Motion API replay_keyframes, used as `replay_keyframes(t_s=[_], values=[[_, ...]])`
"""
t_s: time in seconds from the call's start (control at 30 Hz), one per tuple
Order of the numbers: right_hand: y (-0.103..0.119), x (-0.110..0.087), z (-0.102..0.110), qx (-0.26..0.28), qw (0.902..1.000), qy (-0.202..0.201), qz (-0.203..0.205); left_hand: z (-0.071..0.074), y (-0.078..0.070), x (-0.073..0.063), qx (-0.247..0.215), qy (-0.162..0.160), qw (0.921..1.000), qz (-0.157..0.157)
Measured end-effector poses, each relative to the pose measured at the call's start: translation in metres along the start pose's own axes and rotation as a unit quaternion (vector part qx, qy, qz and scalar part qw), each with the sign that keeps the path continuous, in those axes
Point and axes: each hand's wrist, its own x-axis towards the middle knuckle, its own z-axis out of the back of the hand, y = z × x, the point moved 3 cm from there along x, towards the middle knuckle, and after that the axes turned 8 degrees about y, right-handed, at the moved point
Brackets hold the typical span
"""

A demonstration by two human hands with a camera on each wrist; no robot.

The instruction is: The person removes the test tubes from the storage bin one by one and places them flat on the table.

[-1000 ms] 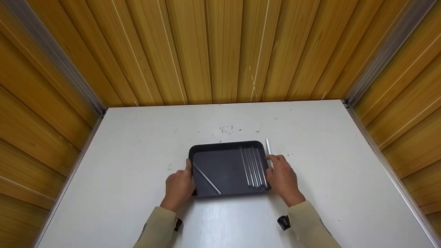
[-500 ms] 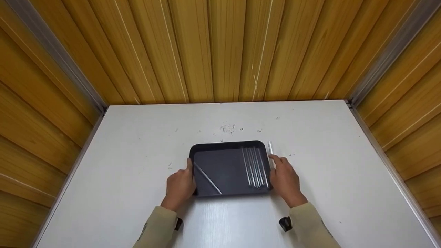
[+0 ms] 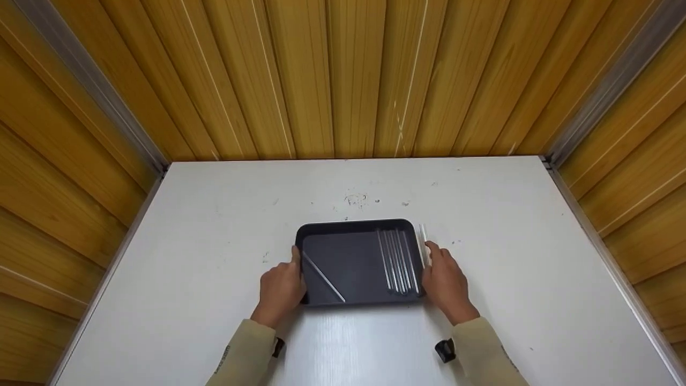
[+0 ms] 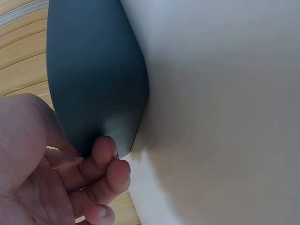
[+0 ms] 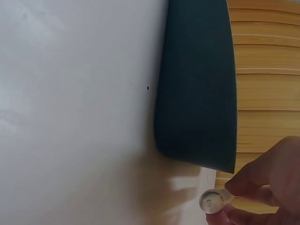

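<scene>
A dark rectangular tray lies on the white table in the head view. My left hand grips its left side; in the left wrist view, curled fingertips meet the tray's outer wall near a corner. Just outside the tray's right wall, my right hand pinches a clear tube, whose round end shows in the right wrist view. Several clear tubes lie side by side in the tray's right part. One thin pale rod lies slantwise at the left.
The white table has small dark marks beyond the tray. Wood-patterned panels rise at the back and both sides, joined by grey corner posts.
My right hand has shifted slightly right and toward me with the tube, a little away from the tray wall. My left hand keeps its grip on the tray, which stays in place.
</scene>
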Motion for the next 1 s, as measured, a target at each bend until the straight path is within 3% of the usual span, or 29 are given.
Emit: replay_keyframes(t_s=[0.37, 0.73, 1.0], values=[[-0.006, 0.004, -0.002, 0.021, 0.9992, 0.029, -0.016, 0.000, 0.001, 0.000, -0.002, -0.004, 1.0000, -0.002], [-0.015, 0.009, -0.005, 0.088, 0.9928, 0.072, -0.037, -0.001, -0.001, 0.001, 0.020, -0.011, 0.9997, 0.001], [-0.020, 0.013, -0.007, 0.114, 0.9900, 0.073, -0.041, -0.002, 0.000, 0.001, 0.019, -0.015, 0.9997, -0.001]])
